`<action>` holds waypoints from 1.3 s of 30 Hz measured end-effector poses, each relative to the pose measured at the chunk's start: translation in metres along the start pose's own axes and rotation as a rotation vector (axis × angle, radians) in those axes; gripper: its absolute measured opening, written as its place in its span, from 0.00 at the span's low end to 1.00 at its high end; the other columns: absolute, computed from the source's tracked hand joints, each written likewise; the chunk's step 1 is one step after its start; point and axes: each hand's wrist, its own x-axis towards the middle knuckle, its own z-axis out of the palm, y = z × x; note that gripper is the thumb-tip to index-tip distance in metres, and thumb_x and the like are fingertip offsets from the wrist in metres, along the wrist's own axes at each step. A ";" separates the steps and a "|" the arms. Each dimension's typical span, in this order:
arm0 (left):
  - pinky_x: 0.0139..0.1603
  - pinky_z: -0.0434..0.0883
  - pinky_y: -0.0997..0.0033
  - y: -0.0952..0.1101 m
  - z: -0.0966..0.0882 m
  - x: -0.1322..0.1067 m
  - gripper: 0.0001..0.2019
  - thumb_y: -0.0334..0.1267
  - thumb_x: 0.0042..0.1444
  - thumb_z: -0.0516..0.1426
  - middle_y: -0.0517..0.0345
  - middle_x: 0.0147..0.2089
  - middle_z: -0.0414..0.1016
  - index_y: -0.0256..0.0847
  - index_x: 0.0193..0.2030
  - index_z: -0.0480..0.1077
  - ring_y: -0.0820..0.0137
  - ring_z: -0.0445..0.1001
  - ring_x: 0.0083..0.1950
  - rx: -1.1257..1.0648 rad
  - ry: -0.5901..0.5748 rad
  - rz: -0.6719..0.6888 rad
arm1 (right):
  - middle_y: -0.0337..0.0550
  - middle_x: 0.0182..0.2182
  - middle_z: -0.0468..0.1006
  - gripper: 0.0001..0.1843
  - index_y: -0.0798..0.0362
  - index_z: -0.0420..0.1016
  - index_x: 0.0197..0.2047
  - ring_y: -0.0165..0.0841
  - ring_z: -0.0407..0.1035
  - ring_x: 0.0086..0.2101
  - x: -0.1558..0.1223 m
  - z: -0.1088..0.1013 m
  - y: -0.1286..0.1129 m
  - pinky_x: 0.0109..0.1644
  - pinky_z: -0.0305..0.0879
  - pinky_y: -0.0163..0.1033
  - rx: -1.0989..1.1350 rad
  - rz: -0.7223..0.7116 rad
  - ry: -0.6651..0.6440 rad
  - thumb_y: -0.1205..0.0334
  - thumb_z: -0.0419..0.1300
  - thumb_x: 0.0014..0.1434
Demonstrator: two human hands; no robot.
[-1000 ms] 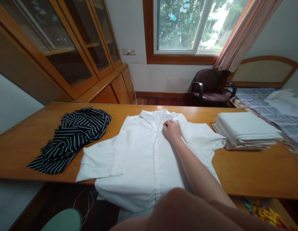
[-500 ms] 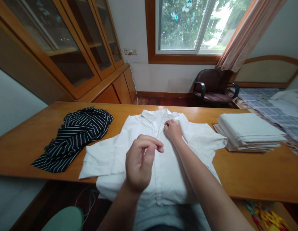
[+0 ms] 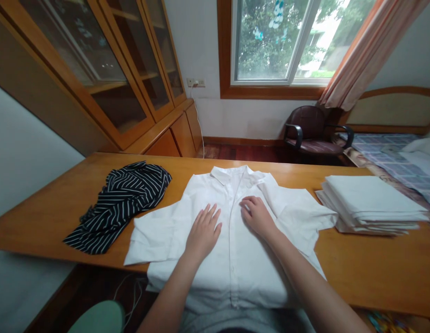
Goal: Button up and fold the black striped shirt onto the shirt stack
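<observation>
A white button-up shirt lies spread face up on the wooden table, collar toward the far edge and sleeves out to both sides. My left hand rests flat on the shirt's front, left of the button strip, fingers spread and holding nothing. On the other side of the strip, my right hand touches the cloth below the collar. Its fingers are loosely bent, with the thumb apart from them, and no cloth shows gripped between them.
A crumpled black-and-white striped garment lies to the left on the table. Folded white cloths are stacked at the right. A green stool stands below the front edge; an armchair is beyond the table.
My left hand, raised and curled above the shirt before, now lies flat on it. My right hand has slid a little down from near the collar. The view has shifted slightly.
</observation>
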 end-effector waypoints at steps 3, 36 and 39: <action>0.72 0.59 0.50 0.001 -0.003 0.000 0.23 0.40 0.68 0.48 0.52 0.73 0.58 0.40 0.68 0.62 0.57 0.55 0.74 0.023 -0.014 0.013 | 0.48 0.59 0.73 0.18 0.46 0.76 0.56 0.43 0.63 0.61 -0.042 -0.004 -0.007 0.65 0.61 0.52 -0.034 -0.062 -0.012 0.64 0.55 0.64; 0.74 0.53 0.50 -0.045 0.025 0.089 0.23 0.41 0.67 0.49 0.49 0.72 0.60 0.41 0.67 0.64 0.57 0.54 0.74 -0.093 -0.023 0.000 | 0.48 0.57 0.72 0.19 0.48 0.73 0.59 0.45 0.60 0.57 0.037 0.000 0.024 0.61 0.61 0.49 -0.159 -0.101 -0.026 0.60 0.54 0.67; 0.73 0.54 0.50 -0.050 0.029 0.106 0.21 0.39 0.66 0.52 0.48 0.70 0.63 0.40 0.64 0.67 0.56 0.56 0.73 -0.164 -0.020 -0.013 | 0.48 0.57 0.72 0.18 0.48 0.74 0.58 0.45 0.61 0.55 0.048 0.002 0.031 0.61 0.61 0.49 -0.162 -0.099 -0.013 0.60 0.54 0.67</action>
